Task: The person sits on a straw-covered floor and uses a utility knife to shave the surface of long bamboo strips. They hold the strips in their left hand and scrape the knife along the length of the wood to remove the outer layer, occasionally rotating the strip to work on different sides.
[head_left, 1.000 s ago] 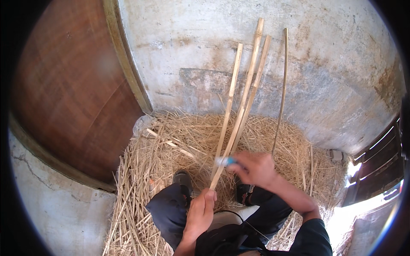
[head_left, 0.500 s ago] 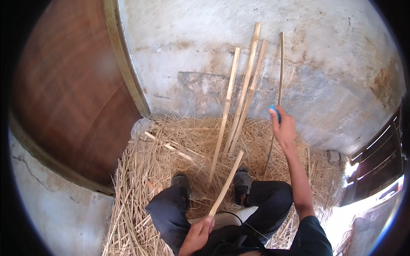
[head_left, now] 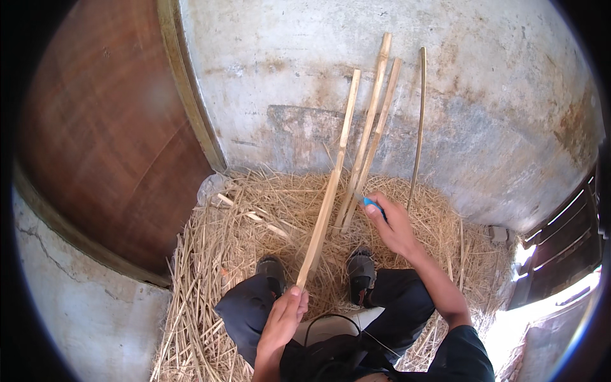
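Note:
My left hand (head_left: pixel 284 314) is closed round the lower end of a pale bamboo strip (head_left: pixel 318 233), which slants up and away over the straw. The upper part of that strip overlaps another strip (head_left: pixel 347 121) leaning on the wall. My right hand (head_left: pixel 393 228) is closed on a small blue-handled tool (head_left: pixel 374 205); whether it has a blade I cannot make out. This hand is apart from the held strip, close to the foot of two more leaning bamboo strips (head_left: pixel 371 121). To their right a thin dark stick (head_left: pixel 420 121) leans on the wall.
Straw and shavings (head_left: pixel 197 305) cover the ground round my shoes. Short pale pieces (head_left: pixel 254 218) lie on it at the left. Beyond stands a stained wall (head_left: pixel 490 114), with a brown door (head_left: pixel 108 140) on the left and dark slats (head_left: pixel 560 235) at the right.
My left hand has moved forward with its strip, which now overlaps the leaning one. My right hand has come down and left with the blue-handled tool, away from the thin stick.

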Action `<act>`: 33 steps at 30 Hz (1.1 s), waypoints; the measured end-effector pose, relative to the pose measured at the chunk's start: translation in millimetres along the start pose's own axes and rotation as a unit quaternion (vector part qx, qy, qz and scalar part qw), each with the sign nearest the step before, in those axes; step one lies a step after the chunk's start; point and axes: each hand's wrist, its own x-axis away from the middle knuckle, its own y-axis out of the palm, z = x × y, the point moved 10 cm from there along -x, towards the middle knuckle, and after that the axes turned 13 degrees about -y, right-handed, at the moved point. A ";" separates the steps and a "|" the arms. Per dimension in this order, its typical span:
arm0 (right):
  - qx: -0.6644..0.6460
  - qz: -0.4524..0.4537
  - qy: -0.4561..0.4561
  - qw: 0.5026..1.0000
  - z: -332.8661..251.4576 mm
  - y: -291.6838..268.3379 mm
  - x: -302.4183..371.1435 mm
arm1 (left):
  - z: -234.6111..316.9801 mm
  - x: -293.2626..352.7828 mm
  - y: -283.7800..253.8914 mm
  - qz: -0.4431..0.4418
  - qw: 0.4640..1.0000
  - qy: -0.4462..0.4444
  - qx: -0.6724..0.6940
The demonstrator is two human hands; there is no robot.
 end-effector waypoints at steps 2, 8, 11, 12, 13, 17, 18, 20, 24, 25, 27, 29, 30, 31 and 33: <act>-0.022 0.030 -0.035 0.999 -16.7 -6.2 1.2 | 8.8 -2.3 10.5 -0.011 1.000 0.016 -0.002; -0.030 0.000 -0.146 0.989 -71.3 1.0 10.7 | 20.5 -1.3 23.1 0.004 1.000 0.008 0.020; -0.021 -0.052 -0.189 0.980 -90.6 15.6 16.7 | 23.6 -2.8 25.8 -0.009 0.999 0.035 -0.001; -0.015 -0.063 -0.192 0.979 -94.3 20.1 19.9 | 25.8 -2.4 27.3 -0.014 0.999 0.049 0.006; -0.010 -0.075 -0.197 0.977 -97.1 25.0 20.9 | 27.9 -1.8 29.2 -0.018 0.998 0.064 0.014; -0.013 -0.086 -0.218 0.972 -101.3 37.0 23.3 | 31.1 2.1 31.9 0.001 0.995 0.096 0.002; -0.008 -0.091 -0.221 0.971 -101.9 39.2 24.5 | 32.4 3.2 31.3 0.016 0.994 0.104 -0.025; 0.000 -0.101 -0.227 0.969 -101.8 42.9 26.3 | 36.3 4.6 30.9 0.048 0.989 0.120 -0.078; 0.006 -0.106 -0.245 0.964 -111.8 49.1 30.5 | 47.0 10.6 29.9 0.113 0.968 0.161 -0.154; 0.008 -0.109 -0.242 0.964 -114.0 50.3 30.5 | 49.6 12.3 30.5 0.120 0.963 0.176 -0.163; 0.010 -0.112 -0.239 0.964 -115.8 51.2 31.3 | 53.6 15.6 31.3 0.137 0.955 0.192 -0.182; 0.010 -0.111 -0.240 0.964 -116.4 51.4 31.2 | 58.4 20.3 31.8 0.161 0.946 0.196 -0.202; 0.009 -0.111 -0.241 0.964 -117.2 51.8 31.3 | 59.8 21.7 32.2 0.168 0.944 0.194 -0.208; 0.008 -0.111 -0.241 0.964 -118.4 52.3 31.5 | 61.0 23.2 32.3 0.175 0.942 0.191 -0.214; 0.002 -0.108 -0.235 0.966 -117.2 54.3 31.1 | 63.0 24.2 32.0 0.188 0.937 0.189 -0.224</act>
